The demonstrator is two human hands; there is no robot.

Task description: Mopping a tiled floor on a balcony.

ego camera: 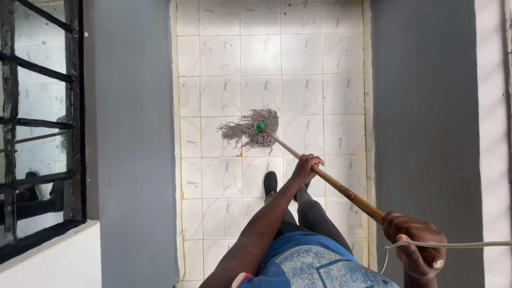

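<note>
A string mop with a grey yarn head (252,129) and a green collar lies on the white tiled floor (301,69). Its wooden handle (341,188) runs down to the right. My left hand (306,167) grips the handle at its middle. My right hand (416,242) is closed around the handle's top end. A thin white cord (458,245) crosses over my right hand. My foot in a black shoe (270,182) stands just behind the mop head.
Grey walls (130,133) close in the narrow tiled passage on the left and the right (426,117). A window with black metal bars (37,122) sits at the far left above a white sill (48,256).
</note>
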